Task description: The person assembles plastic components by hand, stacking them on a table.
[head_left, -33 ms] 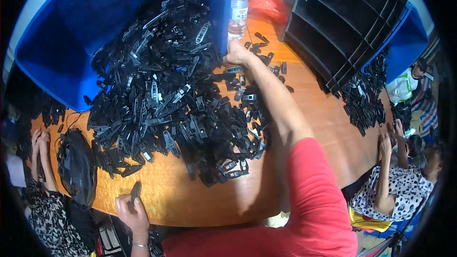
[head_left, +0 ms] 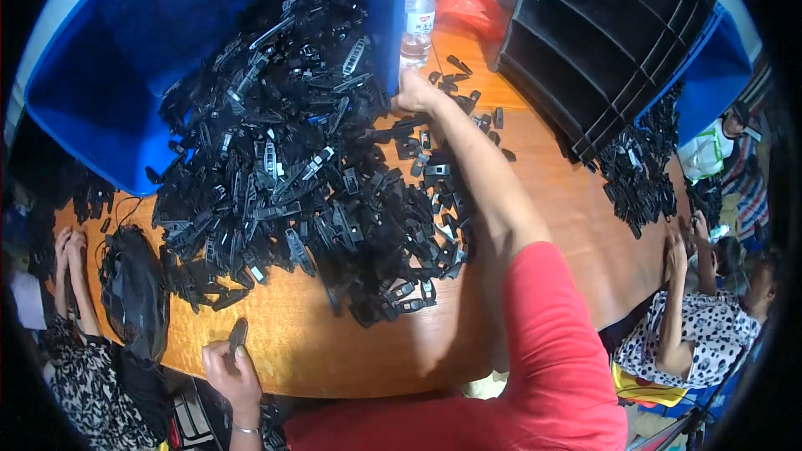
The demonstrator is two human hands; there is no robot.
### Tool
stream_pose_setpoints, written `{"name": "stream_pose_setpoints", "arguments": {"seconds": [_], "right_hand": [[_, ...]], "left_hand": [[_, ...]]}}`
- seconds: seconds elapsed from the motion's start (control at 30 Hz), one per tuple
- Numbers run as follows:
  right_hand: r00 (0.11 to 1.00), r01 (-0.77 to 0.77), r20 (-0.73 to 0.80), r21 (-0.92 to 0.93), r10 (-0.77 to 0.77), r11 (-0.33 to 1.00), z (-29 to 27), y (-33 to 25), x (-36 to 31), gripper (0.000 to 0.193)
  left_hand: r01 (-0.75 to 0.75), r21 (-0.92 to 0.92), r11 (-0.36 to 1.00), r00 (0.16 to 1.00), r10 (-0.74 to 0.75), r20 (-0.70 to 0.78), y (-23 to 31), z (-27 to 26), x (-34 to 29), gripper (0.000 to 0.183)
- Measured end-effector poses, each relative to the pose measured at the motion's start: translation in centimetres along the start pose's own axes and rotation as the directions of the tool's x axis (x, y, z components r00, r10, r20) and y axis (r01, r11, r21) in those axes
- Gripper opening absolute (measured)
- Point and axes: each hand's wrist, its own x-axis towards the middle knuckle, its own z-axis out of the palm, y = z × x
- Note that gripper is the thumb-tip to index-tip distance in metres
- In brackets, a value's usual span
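Observation:
A large blue bin (head_left: 92, 117) lies tipped on its side at the far left of the table. Small black plastic parts (head_left: 284, 192) spill out of its mouth in a wide heap. My right hand (head_left: 415, 93) is closed at the bin's right wall, beside a water bottle (head_left: 418, 25); its fingertips are partly hidden there. Near the table's front edge, my left hand (head_left: 231, 377) pinches one small dark plastic part (head_left: 239, 332) between thumb and fingers, in front of the heap.
A ribbed black crate (head_left: 593, 50) leans at the back right, before another blue bin (head_left: 718, 75) with more parts. Behind the bottle lies a red plastic bag (head_left: 468, 8). A black bag (head_left: 135, 292) sits left. Co-workers' hands (head_left: 72, 250) show at both sides.

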Motion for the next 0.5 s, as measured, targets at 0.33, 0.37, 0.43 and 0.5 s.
{"name": "stream_pose_setpoints", "arguments": {"seconds": [0.33, 0.37, 0.43, 0.5], "right_hand": [[0.986, 0.011, -0.160, -0.244, -0.052, 0.970, 0.1, -1.2, -4.8, 0.040], [0.986, 0.007, -0.162, -0.246, -0.049, 0.969, -0.6, -1.3, -5.3, 0.040], [0.999, 0.041, 0.019, -0.107, -0.039, 0.993, -1.7, -1.6, -6.1, 0.033], [0.989, 0.074, 0.135, -0.120, -0.058, 0.990, -2.8, -1.9, -6.7, 0.031]], "left_hand": [[-0.008, -0.002, 1.000, 1.000, 0.008, -0.012, 0.0, 0.1, -0.1, 0.015], [-0.017, -0.003, 1.000, 1.000, 0.017, -0.022, -0.3, 0.2, 0.0, 0.016], [-0.026, -0.004, 1.000, 0.999, 0.026, -0.032, -0.8, 0.2, -0.2, 0.016], [0.017, 0.000, 1.000, 1.000, -0.017, -0.022, -0.9, 0.3, -0.4, 0.015]]}}
